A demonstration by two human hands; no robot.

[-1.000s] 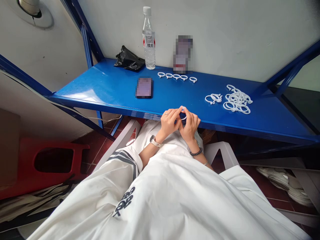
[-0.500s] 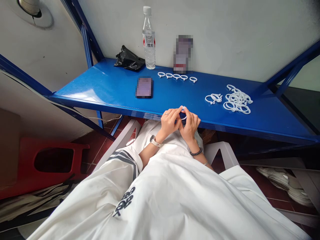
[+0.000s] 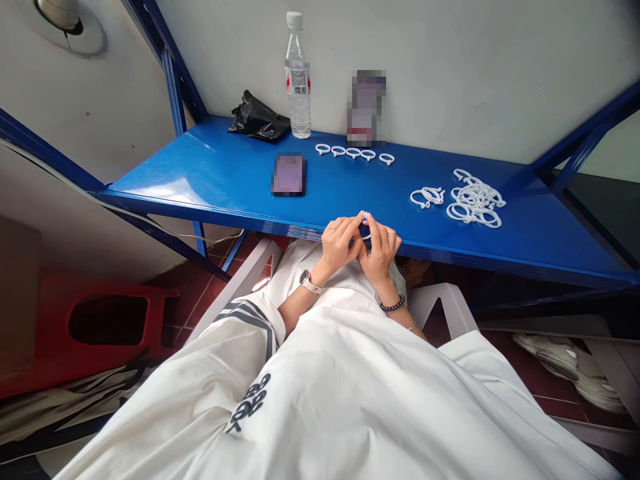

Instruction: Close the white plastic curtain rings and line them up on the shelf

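Just above the front edge of the blue shelf (image 3: 240,193), a small white plastic ring (image 3: 367,235) is pinched between my two hands. My left hand (image 3: 340,243) closes on its left side, fingertips meeting near the top. My right hand (image 3: 381,248) grips the other side with bent fingers. Much of the ring is hidden behind the fingers. Farther back, several similar rings with small tabs (image 3: 353,154) lie in a row. To the right are a small cluster of rings (image 3: 427,197) and a bigger tangled pile of rings (image 3: 475,199), some with a gap in the loop.
A water bottle (image 3: 299,100) stands at the back beside a crumpled black plastic bag (image 3: 257,119). One blurred-out phone-like device (image 3: 289,175) lies flat; another (image 3: 367,107) leans on the wall. Blue frame posts rise at both ends. A red stool (image 3: 160,310) is at lower left.
Both hands stay in nearly the same place. The ring and the right fingertips have shifted very slightly to the left; everything on the shelf is unchanged.
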